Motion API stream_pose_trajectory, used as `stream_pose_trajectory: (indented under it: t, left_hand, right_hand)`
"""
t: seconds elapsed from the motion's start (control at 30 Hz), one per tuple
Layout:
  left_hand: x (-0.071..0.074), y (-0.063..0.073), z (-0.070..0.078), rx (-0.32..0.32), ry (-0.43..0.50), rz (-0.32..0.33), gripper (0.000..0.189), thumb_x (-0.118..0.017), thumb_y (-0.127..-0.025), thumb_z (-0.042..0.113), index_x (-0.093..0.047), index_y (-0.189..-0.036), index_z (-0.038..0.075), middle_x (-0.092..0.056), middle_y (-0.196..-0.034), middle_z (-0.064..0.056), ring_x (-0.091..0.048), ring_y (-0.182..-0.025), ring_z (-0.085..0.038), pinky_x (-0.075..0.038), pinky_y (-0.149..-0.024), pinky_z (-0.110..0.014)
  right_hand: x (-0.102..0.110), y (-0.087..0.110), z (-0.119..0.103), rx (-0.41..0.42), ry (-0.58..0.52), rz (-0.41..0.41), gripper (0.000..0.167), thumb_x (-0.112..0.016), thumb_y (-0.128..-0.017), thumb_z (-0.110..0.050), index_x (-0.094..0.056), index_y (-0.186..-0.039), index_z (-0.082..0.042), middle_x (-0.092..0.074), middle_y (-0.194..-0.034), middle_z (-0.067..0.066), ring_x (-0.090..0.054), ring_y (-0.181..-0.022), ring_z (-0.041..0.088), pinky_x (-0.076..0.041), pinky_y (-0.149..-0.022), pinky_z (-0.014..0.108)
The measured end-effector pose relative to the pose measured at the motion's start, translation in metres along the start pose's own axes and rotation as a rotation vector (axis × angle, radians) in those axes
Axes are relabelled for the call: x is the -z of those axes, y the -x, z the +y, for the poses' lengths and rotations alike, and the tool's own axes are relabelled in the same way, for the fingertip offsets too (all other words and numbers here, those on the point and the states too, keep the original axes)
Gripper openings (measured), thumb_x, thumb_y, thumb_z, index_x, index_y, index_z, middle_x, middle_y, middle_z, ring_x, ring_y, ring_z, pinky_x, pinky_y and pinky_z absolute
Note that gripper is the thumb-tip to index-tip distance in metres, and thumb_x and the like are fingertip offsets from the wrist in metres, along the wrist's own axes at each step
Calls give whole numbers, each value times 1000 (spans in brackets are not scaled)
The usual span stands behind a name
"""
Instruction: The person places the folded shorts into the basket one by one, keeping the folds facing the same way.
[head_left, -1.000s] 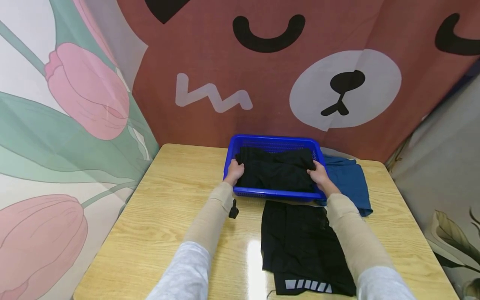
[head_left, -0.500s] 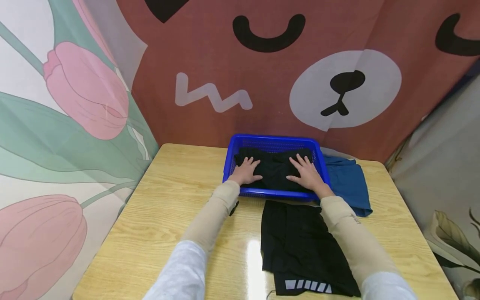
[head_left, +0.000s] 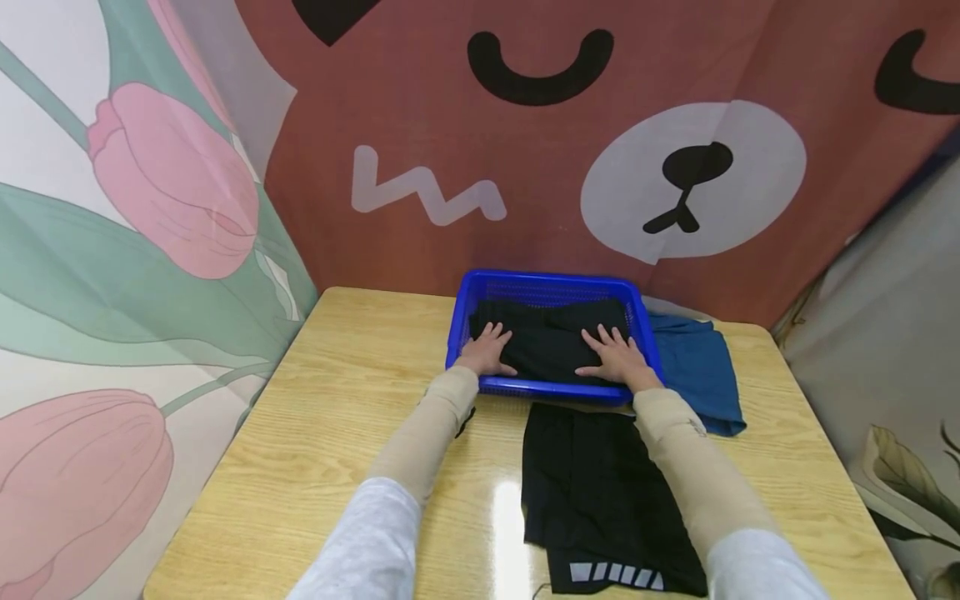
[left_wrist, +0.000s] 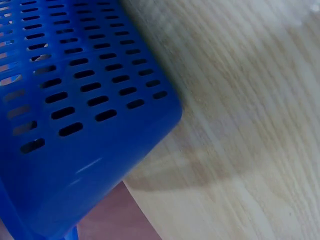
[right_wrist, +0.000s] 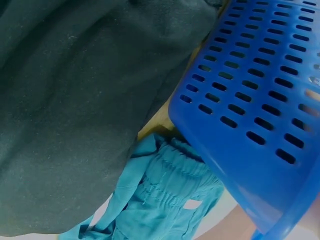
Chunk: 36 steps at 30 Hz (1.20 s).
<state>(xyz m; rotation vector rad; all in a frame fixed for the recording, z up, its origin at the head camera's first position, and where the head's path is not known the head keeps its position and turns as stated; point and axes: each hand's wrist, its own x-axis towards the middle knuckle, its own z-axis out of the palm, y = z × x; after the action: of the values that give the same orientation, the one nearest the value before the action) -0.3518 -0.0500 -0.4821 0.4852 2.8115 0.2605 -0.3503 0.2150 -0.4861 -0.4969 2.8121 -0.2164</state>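
A folded black garment [head_left: 551, 333] lies inside a blue plastic basket [head_left: 558, 388] at the back of the table. My left hand [head_left: 486, 350] rests on the garment's left part with fingers spread. On its right part, my right hand [head_left: 617, 357] presses down, fingers also straight and apart. Neither hand is visible in the wrist views. The left wrist view has the slotted basket side [left_wrist: 90, 85] above the wood. In the right wrist view the basket's other side [right_wrist: 260, 90] stands beside dark cloth [right_wrist: 80, 115].
A second black garment [head_left: 600, 492] with pale slanted bars lies flat in front of the basket. To the right is a folded blue garment [head_left: 697, 367], whose gathered waistband [right_wrist: 180, 170] shows in the right wrist view. A printed curtain [head_left: 420, 250] hangs behind the wooden table [head_left: 322, 433].
Both hands have let go of the black garment's side edges and moved inward onto its top. They then shifted slightly toward the near rim, and the cloth looks flatter.
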Motion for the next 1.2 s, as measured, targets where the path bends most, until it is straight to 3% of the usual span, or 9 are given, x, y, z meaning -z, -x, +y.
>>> stream_pose_trajectory:
  t: [0.47,0.8,1.2]
  left_hand:
    - [-6,-4,0,38,-7,4,88,-71,-71,45,-26,-141,17,-14,-147,-5,-5,-134,-20,-21,-102,-46]
    - [-7,-6,2,42,-36,-24,89,-69,-73,45,-21,-143,18,-8,-148,-5,-2,-134,-21,-19,-102,-47]
    - [-4,-4,5,69,-48,-115,85,-60,-80,49,-15,-144,17,-7,-149,-3,0,-134,-19,-14,-105,-44]
  right_hand:
    - [-10,-4,2,-20,89,-45,86,-53,-82,-53,-16,-142,-5,-11,-142,28,-4,-129,44,-1,-102,54]
    - [-11,-4,-2,-67,157,-173,76,-35,-91,-51,-4,-143,-3,-4,-144,26,0,-130,41,5,-101,53]
    - [-9,1,-4,-83,60,-185,76,-37,-91,-50,-6,-142,-3,-15,-142,25,-10,-130,40,11,-99,53]
